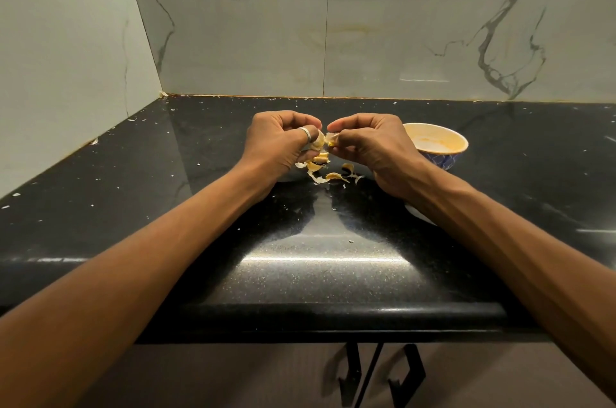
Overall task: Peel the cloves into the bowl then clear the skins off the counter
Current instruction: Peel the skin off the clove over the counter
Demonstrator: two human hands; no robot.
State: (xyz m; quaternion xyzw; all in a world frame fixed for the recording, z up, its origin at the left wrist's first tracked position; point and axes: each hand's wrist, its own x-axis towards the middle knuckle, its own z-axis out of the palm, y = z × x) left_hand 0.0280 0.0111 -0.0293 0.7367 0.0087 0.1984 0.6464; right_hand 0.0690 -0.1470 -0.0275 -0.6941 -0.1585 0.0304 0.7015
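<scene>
My left hand (278, 140), with a ring on one finger, grips a pale garlic clove cluster (318, 142) above the black counter (320, 261). Close beside it on the right, my right hand (373, 149) pinches a piece of skin (332, 139) at the clove. Loose garlic skins (328, 172) lie on the counter right under both hands. A small bowl (443, 159), blue-patterned outside and pale inside, stands just right of my right hand. I cannot tell what lies in it.
Marble-look walls close the counter at the back and left, meeting in a corner (162, 94). Tiny white flecks are scattered over the counter. A white object (420, 215) shows partly from under my right forearm. Cabinet handles (383, 377) hang below the counter's front edge.
</scene>
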